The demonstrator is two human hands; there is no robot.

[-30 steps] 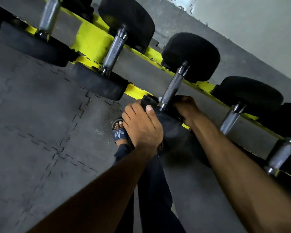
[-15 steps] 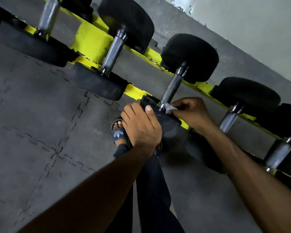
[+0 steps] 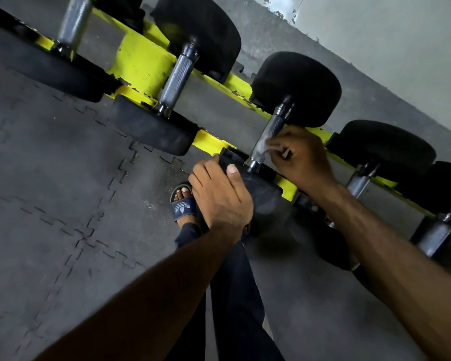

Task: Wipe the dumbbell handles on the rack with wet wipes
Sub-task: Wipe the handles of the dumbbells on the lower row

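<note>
Head view looks down on a yellow rack point(image 3: 141, 61) where the right hand point(image 3: 301, 158) pinches a pale wet wipe point(image 3: 271, 147), blurred, against the knurled handle point(image 3: 267, 135) of the middle dumbbell point(image 3: 294, 87), about halfway along it. The left hand point(image 3: 220, 195) grips that dumbbell's near rubber head point(image 3: 258, 190), fingers curled over its edge, thumb on top. To wipe well, I judge the wipe should wrap round the bar and travel collar to collar with a twist, so the knurling's underside gets reached; the steadying grip should stop the weight rolling in its cradle. Counted: five steel handles show along this tier, one wipe, two hands, one sandalled foot point(image 3: 182, 207) on the interlocking floor mat point(image 3: 50, 178). Four handles lie away from the hands.
</note>
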